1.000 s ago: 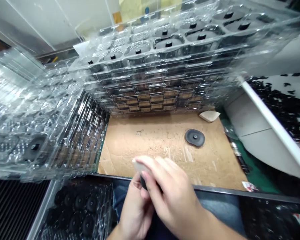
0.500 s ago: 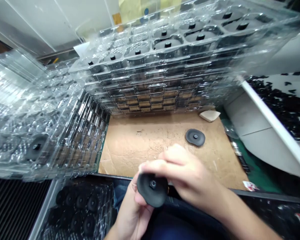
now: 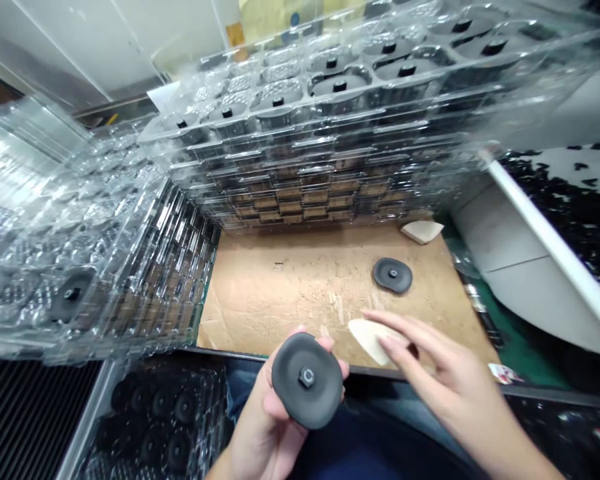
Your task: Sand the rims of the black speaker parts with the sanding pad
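In my left hand I hold a black oval disc by its rim, with its dished face and small central hub turned up toward me. My right hand is to its right, a short way off, with thumb and fingers closed on a cream wedge-shaped pad, perhaps a sponge. The pad is just above the near edge of the cardboard sheet. Beyond my right hand, a second black oval disc lies on the cardboard.
Another cream pad lies at the cardboard's far right. Stacked clear trays with black discs stand behind; more trays rise at left. At lower left is a tray of discs. A white bin with small black parts stands right.
My right hand has moved right, away from the disc, and the cream pad now shows in its fingers. The disc in my left hand is uncovered and faces up more.
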Demonstrator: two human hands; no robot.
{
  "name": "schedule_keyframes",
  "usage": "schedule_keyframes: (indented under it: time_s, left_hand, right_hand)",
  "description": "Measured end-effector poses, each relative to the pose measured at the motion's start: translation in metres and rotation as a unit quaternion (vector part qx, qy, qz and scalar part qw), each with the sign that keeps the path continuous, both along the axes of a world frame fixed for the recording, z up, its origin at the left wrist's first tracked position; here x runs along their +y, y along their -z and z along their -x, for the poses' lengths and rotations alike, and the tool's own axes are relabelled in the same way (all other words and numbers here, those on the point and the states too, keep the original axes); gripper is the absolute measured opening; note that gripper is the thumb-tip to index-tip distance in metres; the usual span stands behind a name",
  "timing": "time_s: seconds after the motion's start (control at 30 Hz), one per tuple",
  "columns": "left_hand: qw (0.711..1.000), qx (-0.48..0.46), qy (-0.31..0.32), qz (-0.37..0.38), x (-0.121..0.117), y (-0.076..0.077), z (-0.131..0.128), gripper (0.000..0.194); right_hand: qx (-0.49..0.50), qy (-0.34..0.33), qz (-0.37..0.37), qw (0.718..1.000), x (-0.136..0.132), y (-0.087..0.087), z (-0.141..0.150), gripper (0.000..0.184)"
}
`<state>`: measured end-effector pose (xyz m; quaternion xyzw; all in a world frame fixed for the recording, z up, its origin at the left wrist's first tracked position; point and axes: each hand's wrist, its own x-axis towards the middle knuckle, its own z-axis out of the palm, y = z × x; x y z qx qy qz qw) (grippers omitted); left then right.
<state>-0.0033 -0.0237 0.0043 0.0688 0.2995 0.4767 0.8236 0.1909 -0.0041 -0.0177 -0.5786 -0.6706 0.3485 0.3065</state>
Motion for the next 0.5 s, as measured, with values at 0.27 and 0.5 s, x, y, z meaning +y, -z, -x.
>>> schedule_keyframes:
  time_s: [0.27, 0.5]
  left_hand:
    - [0.99, 0.133, -0.016, 0.048, -0.007, 0.0, -0.002, 0.06]
    - [0.989, 0.134, -0.053, 0.017, -0.006, 0.002, 0.0, 0.052]
  right_hand:
    - [-0.014, -0.173, -0.154, 0.973, 0.018, -0.06, 0.036, 0.03]
    - [0.031, -0.133, -0.214, 0.967, 0.017, -0.051, 0.047, 0.028]
